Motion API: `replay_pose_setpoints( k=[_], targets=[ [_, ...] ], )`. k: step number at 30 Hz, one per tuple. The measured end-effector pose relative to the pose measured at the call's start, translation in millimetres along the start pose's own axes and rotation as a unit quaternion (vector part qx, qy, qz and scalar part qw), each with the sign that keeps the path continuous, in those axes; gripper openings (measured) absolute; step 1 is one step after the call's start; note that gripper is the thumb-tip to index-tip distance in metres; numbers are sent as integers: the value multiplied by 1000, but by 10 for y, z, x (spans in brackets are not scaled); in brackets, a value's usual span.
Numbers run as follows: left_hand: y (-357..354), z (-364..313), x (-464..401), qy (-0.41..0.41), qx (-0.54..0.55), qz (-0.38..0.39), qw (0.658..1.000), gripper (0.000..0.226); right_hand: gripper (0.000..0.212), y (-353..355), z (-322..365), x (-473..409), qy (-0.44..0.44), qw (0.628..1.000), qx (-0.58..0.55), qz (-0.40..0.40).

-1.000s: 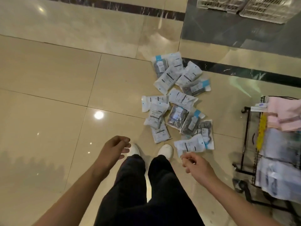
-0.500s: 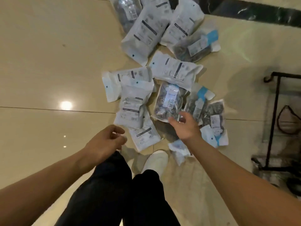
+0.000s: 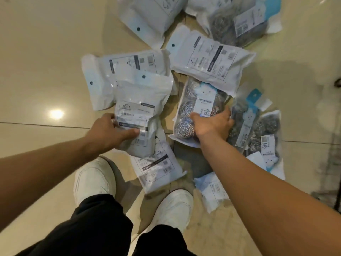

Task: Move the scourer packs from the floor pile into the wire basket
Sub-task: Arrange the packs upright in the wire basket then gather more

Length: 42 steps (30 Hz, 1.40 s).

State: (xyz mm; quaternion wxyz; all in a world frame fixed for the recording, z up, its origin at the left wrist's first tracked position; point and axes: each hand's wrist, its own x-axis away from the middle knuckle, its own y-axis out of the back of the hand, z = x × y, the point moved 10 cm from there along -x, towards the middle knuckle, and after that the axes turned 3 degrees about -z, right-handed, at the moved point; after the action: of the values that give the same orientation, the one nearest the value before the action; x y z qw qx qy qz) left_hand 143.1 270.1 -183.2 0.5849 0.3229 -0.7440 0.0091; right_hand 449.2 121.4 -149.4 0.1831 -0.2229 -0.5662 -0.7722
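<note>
The scourer packs lie scattered on the glossy tiled floor [image 3: 46, 52] through the centre and upper right of the frame, many overlapping, just ahead of the person's white shoes [image 3: 96, 180]. The left hand [image 3: 108, 130] has its grip on the white-backed pack [image 3: 140, 115] at centre, thumb laid across the printed face and fingers curled round its left edge, so it is pinching that pack. The right hand [image 3: 214, 124] lies on the clear-fronted pack [image 3: 195, 111] right of centre, where coiled steel scourers show through the film; its fingers wrap the pack's right edge, and whether they have closed underneath I cannot tell. These look light, puffy pouches: thin plastic film round springy wire balls, so they should squash rather than break, but the film is probably slick and will crinkle and slide against its neighbours. A hold across the full body, squeezing the scourers inside, seems safer than a pinch on the flat sealed header, which could slip or stretch. Overlapped packs may drag along when one lifts. The wire basket is not plainly in view; only dark blurred shapes sit at the right edge.
</note>
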Motion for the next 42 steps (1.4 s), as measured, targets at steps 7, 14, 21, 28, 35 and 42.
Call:
replay_pose_setpoints(
  k=[7, 14, 21, 28, 35, 42],
  targets=[
    [-34, -207, 612, -20, 82, 5, 996, 25, 101, 55, -190, 368, -44, 990, -11, 130],
    [818, -628, 2508, -77, 77, 44, 993, 28, 105, 1682, -262, 1800, 2, 987, -68, 146],
    [1705, -1362, 5158, -117, 163, 5, 980, 36, 99, 3902, 196, 3437, 10, 970, -215, 112],
    [2421, -2183, 6887, -264, 124, 8, 957, 44, 106, 5486, 786, 4666, 118, 948, -283, 88],
    [2748, -2540, 7698, -366, 81, 31, 927, 65, 115, 6417, 813, 5163, 185, 938, -289, 40],
    [2634, -2847, 7956, -413, 52, 125, 901, 62, 107, 6710, 510, 5595, 153, 922, -354, -31]
  ],
)
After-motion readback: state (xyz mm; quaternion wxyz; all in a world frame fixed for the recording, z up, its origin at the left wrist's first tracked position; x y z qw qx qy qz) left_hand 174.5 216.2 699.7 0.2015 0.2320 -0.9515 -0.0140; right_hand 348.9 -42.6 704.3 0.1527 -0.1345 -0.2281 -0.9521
